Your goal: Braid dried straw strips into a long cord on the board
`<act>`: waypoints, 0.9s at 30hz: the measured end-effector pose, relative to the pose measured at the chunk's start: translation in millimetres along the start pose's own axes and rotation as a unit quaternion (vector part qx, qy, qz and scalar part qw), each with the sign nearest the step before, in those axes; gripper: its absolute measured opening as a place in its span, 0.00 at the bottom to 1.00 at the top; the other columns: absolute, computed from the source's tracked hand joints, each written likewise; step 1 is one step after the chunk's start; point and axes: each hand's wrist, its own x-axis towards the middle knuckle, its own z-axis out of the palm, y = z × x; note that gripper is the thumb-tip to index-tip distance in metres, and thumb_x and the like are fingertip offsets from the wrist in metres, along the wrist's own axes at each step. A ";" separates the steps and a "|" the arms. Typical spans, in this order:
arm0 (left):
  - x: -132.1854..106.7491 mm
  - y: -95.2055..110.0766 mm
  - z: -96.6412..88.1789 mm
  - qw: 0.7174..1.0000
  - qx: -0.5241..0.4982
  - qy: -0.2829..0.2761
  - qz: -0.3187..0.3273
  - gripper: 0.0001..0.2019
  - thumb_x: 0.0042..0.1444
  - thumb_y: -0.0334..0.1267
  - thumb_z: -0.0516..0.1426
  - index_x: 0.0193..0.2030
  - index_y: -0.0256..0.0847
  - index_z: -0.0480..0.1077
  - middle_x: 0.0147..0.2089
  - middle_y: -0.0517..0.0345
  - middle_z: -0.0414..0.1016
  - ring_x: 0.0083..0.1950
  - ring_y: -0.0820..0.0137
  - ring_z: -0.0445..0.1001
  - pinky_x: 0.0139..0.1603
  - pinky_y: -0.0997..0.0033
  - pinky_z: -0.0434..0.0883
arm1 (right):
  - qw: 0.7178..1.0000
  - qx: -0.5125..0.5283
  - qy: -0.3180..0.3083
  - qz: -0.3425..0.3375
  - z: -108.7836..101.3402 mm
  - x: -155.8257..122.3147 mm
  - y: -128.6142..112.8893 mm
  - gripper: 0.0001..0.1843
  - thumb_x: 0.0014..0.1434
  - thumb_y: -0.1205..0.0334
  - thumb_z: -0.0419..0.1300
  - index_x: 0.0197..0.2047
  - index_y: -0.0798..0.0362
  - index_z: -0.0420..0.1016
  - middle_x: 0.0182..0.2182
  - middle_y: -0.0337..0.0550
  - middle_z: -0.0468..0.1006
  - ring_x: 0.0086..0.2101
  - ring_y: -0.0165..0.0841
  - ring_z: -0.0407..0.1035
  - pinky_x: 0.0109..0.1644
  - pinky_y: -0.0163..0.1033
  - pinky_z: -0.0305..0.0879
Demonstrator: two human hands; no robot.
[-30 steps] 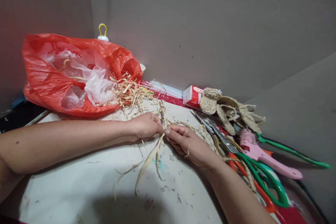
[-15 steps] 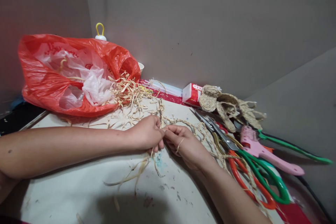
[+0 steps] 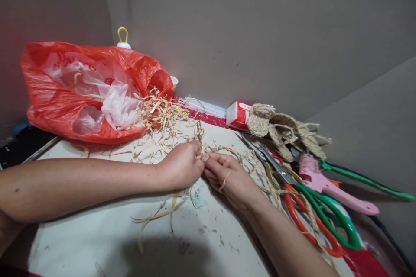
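Note:
My left hand (image 3: 182, 165) is closed on a braided straw cord (image 3: 199, 132), whose upper end stands out above the fist. Loose straw strands (image 3: 162, 213) hang out below that hand onto the table. My right hand (image 3: 229, 177) meets the left at the fingertips, thumb and forefinger pinched at the cord; the exact spot is partly hidden by the fingers. A thin strand loops around a finger of the right hand. More braided cord (image 3: 229, 150) runs away to the right behind that hand.
On the left sits a red plastic bag (image 3: 48, 95) spilling straw (image 3: 157, 110). To the right lie scissors with green handles (image 3: 328, 216), scissors with orange handles (image 3: 297, 216), a pink glue gun (image 3: 338, 190) and woven straw pieces (image 3: 276, 127). A red-and-white box (image 3: 236, 115) stands by the wall.
My left hand has rolled slightly, its lower fingers now tucked out of sight. The hanging strands have shifted a little. My right hand stays pinched nearly in place.

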 end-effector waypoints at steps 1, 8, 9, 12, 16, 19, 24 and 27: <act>-0.6 0.1 0.2 0.998 0.047 0.016 0.025 0.04 0.49 0.28 0.50 0.30 0.40 0.59 0.20 0.63 0.67 0.21 0.73 0.65 0.23 0.76 0.56 | 1.000 0.010 -0.002 0.000 0.2 -0.3 0.4 0.22 0.48 0.49 0.65 0.19 0.52 0.59 0.12 0.25 0.50 0.14 0.20 0.37 0.16 0.30 0.32; -3.4 4.1 -2.0 0.959 0.263 0.023 0.103 0.09 0.51 0.29 0.46 0.39 0.36 0.63 0.27 0.53 0.72 0.28 0.65 0.70 0.25 0.70 0.56 | 0.998 0.053 0.021 -0.002 3.8 -0.9 2.0 0.23 0.45 0.49 0.68 0.18 0.53 0.60 0.11 0.25 0.51 0.14 0.19 0.39 0.16 0.30 0.32; -3.5 5.0 -2.1 0.956 0.273 0.017 0.105 0.10 0.51 0.29 0.46 0.40 0.35 0.63 0.28 0.52 0.72 0.28 0.65 0.70 0.25 0.70 0.56 | 0.998 0.059 0.029 0.000 4.6 -0.9 2.3 0.23 0.44 0.49 0.68 0.18 0.53 0.60 0.11 0.25 0.51 0.14 0.19 0.39 0.16 0.31 0.32; -4.6 7.0 -1.2 0.951 0.288 0.000 0.114 0.13 0.50 0.30 0.47 0.43 0.33 0.62 0.29 0.50 0.73 0.29 0.63 0.71 0.25 0.69 0.56 | 0.996 0.069 0.048 -0.006 6.6 -0.6 4.0 0.23 0.43 0.50 0.69 0.18 0.53 0.60 0.11 0.26 0.52 0.14 0.20 0.41 0.17 0.31 0.33; -7.5 8.5 0.5 0.955 0.272 -0.020 0.115 0.15 0.49 0.31 0.47 0.45 0.33 0.61 0.29 0.51 0.72 0.28 0.65 0.70 0.24 0.71 0.56 | 0.996 0.056 0.062 -0.031 6.0 0.0 7.3 0.22 0.45 0.52 0.68 0.18 0.54 0.60 0.11 0.27 0.54 0.14 0.20 0.43 0.18 0.31 0.35; -6.8 12.2 -4.5 0.968 0.226 -0.047 0.102 0.13 0.48 0.33 0.48 0.42 0.35 0.62 0.28 0.54 0.71 0.26 0.67 0.68 0.23 0.72 0.56 | 0.997 0.035 0.065 -0.037 3.4 -0.7 6.7 0.20 0.46 0.53 0.67 0.19 0.55 0.62 0.12 0.28 0.57 0.14 0.20 0.44 0.18 0.30 0.36; 5.9 19.7 -24.7 0.987 0.136 -0.025 0.078 0.06 0.49 0.34 0.48 0.29 0.38 0.65 0.25 0.58 0.69 0.28 0.70 0.66 0.28 0.73 0.60 | 0.998 0.041 0.036 -0.021 1.1 -3.5 -1.9 0.20 0.46 0.53 0.67 0.20 0.53 0.60 0.11 0.25 0.52 0.13 0.19 0.41 0.16 0.30 0.35; 13.7 16.9 -27.1 0.997 0.036 0.011 0.065 0.04 0.48 0.31 0.51 0.32 0.39 0.65 0.25 0.62 0.69 0.28 0.73 0.66 0.29 0.75 0.62 | 0.999 0.045 0.018 -0.014 0.7 -3.8 -4.6 0.19 0.46 0.53 0.68 0.21 0.53 0.62 0.11 0.25 0.52 0.13 0.19 0.40 0.16 0.30 0.34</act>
